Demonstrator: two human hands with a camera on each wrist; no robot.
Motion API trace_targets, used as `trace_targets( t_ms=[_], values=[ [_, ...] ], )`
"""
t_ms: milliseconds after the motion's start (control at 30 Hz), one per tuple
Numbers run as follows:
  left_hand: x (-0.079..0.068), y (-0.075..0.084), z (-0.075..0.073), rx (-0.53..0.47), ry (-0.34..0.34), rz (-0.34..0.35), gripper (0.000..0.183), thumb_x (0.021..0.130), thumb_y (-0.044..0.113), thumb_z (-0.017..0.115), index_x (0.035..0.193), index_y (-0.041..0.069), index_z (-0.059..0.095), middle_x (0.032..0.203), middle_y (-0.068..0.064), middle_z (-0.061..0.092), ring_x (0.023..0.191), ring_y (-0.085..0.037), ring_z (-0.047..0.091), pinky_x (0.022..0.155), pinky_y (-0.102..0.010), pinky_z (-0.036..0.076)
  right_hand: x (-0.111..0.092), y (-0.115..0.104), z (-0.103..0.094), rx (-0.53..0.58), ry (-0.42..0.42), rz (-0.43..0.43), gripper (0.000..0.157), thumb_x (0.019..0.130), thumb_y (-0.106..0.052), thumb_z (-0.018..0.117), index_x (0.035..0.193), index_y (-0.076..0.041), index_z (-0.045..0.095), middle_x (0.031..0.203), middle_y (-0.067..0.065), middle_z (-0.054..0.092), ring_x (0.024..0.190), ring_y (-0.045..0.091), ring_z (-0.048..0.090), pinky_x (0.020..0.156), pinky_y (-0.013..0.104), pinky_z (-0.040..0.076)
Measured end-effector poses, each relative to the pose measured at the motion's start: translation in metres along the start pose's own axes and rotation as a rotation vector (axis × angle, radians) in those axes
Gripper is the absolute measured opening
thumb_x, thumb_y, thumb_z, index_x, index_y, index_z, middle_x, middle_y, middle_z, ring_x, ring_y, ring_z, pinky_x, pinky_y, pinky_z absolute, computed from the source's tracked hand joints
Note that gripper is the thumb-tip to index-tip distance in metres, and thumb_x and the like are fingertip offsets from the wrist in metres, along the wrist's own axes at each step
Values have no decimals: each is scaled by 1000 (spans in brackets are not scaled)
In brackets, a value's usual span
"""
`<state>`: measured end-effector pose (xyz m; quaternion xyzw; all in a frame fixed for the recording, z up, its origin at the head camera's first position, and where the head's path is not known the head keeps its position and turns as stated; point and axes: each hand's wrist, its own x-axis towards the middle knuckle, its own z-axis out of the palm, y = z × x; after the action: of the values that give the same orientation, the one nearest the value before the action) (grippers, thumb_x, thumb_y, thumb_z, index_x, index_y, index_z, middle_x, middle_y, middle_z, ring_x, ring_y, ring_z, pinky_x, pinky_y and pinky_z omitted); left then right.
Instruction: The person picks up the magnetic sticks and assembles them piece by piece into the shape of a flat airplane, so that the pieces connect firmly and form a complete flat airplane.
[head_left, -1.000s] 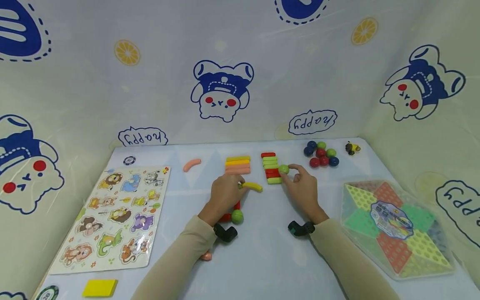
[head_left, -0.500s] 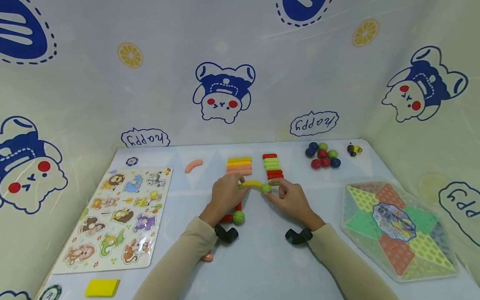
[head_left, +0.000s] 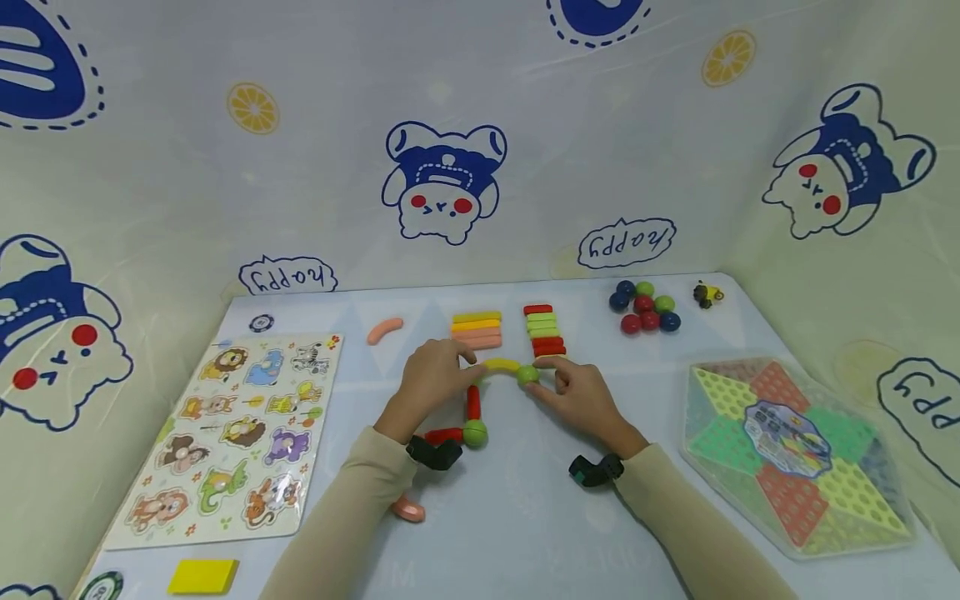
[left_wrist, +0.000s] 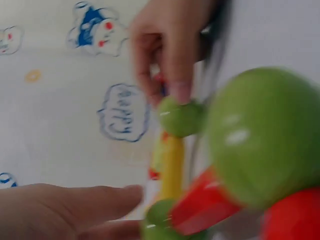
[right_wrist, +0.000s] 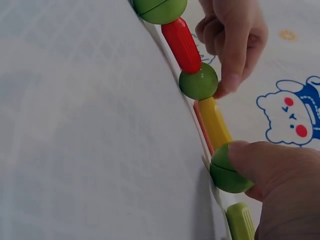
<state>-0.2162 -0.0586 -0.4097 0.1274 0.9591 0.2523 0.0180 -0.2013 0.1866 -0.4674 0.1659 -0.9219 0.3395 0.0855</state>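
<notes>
Green balls and coloured rods form a joined chain on the table. My right hand pinches a green ball at the right end of a curved yellow rod. My left hand is at the rod's other end, beside a second green ball. Its thumb stands apart from that ball in the left wrist view, and its fingertips are close to the ball's side. From this ball a red rod runs toward the near side to a third green ball, where another red rod points left.
Yellow and pink rods and red and green rods lie in rows behind the hands. Loose balls sit back right. An animal puzzle board lies left, a clear game box right. Pink curved pieces lie about.
My right hand has brought the green ball left from beside the rod row to the yellow rod's free end. My left hand has loosened its pinch and drawn slightly left.
</notes>
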Motion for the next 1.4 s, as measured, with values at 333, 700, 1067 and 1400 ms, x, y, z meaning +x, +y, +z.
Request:
trace_targets(
  t_ms=[333,700,1067,1400],
  values=[
    [-1,-3,-12,8,-71,15,24,78,37,74,93,17,75,52,4,51,55,-15,49,48,-26,37,2,-1,0,-21,-10,25,39,80,-45,70,113,-25,66,50,-4,36,45,14,34,44,26,25],
    [-2,-7,-17,6,-95,0,24,76,38,75,91,19,74,68,6,58,61,-15,53,53,-28,43,2,-5,3,-60,-27,25,44,81,-47,68,121,-29,63,51,-4,39,46,14,38,45,27,28],
    [-6,-13,-20,-6,-128,5,31,73,42,78,97,22,74,73,5,57,65,-15,51,55,-28,41,19,-7,-10,66,-22,91,36,84,-47,65,113,-26,67,54,1,38,49,18,39,44,28,30],
    [-4,-21,-21,-23,-122,-1,28,72,41,79,94,23,76,84,7,63,71,-14,52,57,-27,43,95,-30,-15,-92,-287,1,22,86,-35,67,105,-24,70,60,4,47,54,21,45,48,28,35]
  ],
)
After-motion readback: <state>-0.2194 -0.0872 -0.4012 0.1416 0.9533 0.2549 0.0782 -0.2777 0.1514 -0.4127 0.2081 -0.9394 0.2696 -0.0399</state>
